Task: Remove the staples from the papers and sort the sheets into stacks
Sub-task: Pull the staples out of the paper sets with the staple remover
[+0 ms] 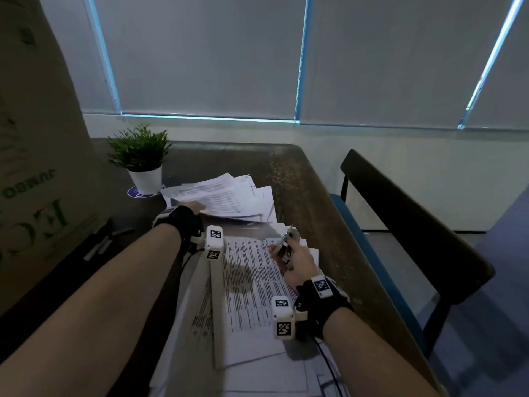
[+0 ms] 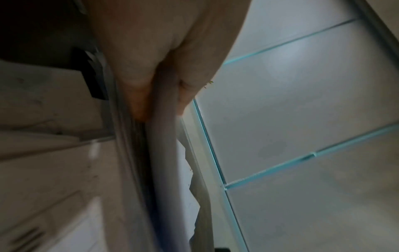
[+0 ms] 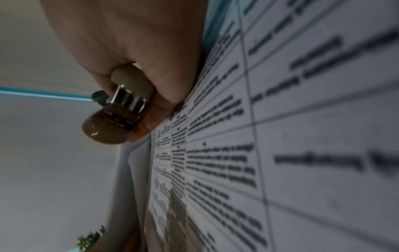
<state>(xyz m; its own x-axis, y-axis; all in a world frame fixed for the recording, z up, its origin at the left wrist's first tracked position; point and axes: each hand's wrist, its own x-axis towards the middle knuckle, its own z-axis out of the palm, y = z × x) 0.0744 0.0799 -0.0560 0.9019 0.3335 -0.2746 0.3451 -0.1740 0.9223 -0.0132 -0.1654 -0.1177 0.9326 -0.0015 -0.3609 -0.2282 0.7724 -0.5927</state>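
Our left hand pinches the far sheets; our right hand grips the staple remover. A loose pinch risks scattering them.

bare table right of and behind the far paper pile is open; potted plant and cardboard box block the left, chair back crowds the right

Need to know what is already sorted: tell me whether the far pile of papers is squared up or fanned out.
Fanned out. The far pile of papers lies splayed, its corners jutting at different angles, with the left hand at its near edge.
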